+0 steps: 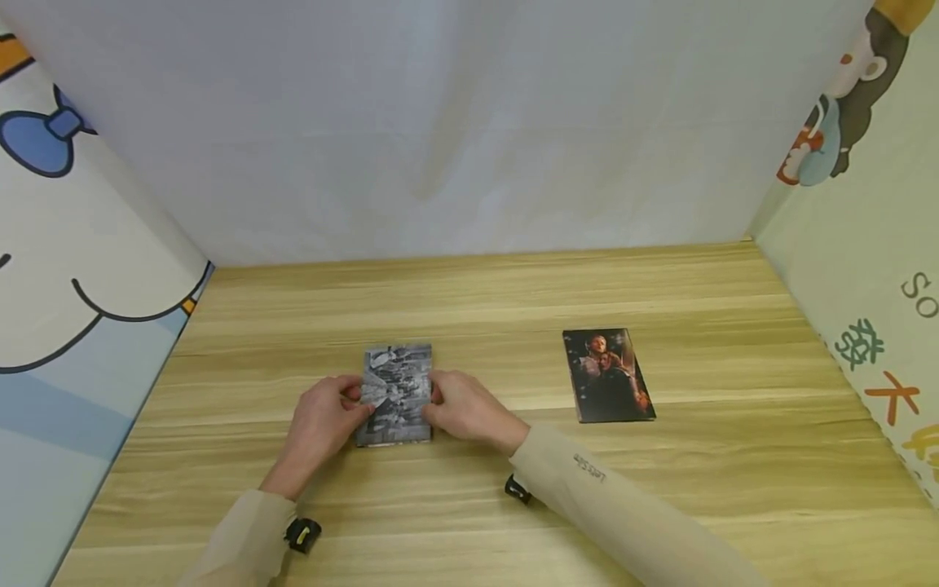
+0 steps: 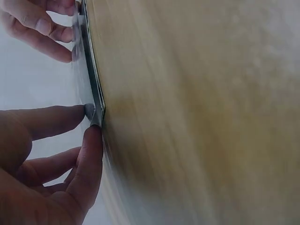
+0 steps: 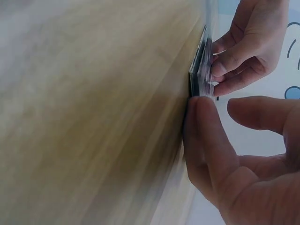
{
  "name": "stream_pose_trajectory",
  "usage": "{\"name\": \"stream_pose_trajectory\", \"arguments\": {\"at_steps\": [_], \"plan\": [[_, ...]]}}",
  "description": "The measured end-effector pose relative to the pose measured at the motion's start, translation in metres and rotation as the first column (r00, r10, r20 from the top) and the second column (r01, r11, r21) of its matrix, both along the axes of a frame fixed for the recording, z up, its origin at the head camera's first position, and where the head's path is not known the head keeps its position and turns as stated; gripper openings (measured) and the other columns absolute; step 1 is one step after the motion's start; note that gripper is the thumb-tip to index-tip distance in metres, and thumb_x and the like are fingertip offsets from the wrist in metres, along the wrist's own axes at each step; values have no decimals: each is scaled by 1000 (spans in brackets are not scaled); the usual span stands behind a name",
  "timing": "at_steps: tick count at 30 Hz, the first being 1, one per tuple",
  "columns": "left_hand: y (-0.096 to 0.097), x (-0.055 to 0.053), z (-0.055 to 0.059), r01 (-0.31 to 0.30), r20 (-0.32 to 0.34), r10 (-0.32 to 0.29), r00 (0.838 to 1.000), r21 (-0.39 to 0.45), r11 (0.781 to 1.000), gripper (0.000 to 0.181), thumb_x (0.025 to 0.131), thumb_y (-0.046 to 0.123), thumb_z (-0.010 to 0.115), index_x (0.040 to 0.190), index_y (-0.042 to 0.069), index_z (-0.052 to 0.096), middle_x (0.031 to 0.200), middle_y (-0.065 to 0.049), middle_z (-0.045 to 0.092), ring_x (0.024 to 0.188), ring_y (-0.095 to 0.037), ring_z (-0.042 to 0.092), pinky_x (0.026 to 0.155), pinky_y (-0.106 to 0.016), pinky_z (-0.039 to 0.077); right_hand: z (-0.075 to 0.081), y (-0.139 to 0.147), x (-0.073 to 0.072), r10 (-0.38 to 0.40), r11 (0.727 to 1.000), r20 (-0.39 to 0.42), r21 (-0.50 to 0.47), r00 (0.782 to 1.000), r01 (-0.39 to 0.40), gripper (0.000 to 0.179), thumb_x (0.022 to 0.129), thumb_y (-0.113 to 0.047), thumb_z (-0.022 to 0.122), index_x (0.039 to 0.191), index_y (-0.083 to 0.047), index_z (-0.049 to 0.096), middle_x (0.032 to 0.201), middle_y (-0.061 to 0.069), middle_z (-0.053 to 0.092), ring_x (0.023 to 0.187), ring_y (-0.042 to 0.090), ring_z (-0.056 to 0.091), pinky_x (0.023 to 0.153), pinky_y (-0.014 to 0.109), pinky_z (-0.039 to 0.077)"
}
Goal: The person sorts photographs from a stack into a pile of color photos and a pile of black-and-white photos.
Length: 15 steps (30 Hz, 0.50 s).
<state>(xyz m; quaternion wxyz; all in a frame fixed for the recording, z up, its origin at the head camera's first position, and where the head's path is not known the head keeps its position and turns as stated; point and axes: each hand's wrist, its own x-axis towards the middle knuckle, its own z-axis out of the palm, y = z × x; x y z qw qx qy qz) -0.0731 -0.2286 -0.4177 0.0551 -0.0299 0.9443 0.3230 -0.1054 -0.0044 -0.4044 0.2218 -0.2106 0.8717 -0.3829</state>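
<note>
A stack of thin picture cards (image 1: 396, 395), with a grey-toned scene on top, lies on the wooden table in the head view. My left hand (image 1: 328, 416) pinches its left side, thumb over the face and a finger at the edge. In the left wrist view that thumb (image 2: 70, 117) presses near the corner. On the opposite side, fingertips of my right hand (image 1: 465, 408) touch the edge, while its thumb (image 3: 253, 112) stands apart from the card in the right wrist view. Dark layered edges (image 3: 194, 75) show along the side of the stack.
To the right on the table (image 1: 477, 522) lies another picture card (image 1: 609, 375), dark with warm-coloured figures. A white cloth wall (image 1: 469, 147) closes off the back. Printed cartoon panels (image 1: 110, 228) stand at both sides.
</note>
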Motion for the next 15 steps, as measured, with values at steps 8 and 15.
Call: {"name": "stream_pose_trajectory", "arguments": {"at_steps": [8, 15], "plan": [[0, -3, 1, 28, 17, -27, 999, -57, 998, 45, 90, 16, 76, 125, -11, 67, 97, -12, 70, 90, -28, 69, 85, -52, 55, 6, 8, -2, -21, 999, 44, -26, 999, 22, 32, 96, -14, 66, 121, 5, 66, 84, 2, 66, 67, 12, 55, 60, 25, 45], [-5, 14, 8, 32, -69, -37, 997, -67, 997, 54, 97, 28, 71, 135, -10, 61, 113, -20, 68, 100, -34, 67, 86, -55, 55, 34, 48, 17, -111, 985, -10, -133, 994, 109, 56, 105, -32, 59, 151, -1, 50, 131, 13, 65, 108, 24, 68, 89, 38, 60]]}}
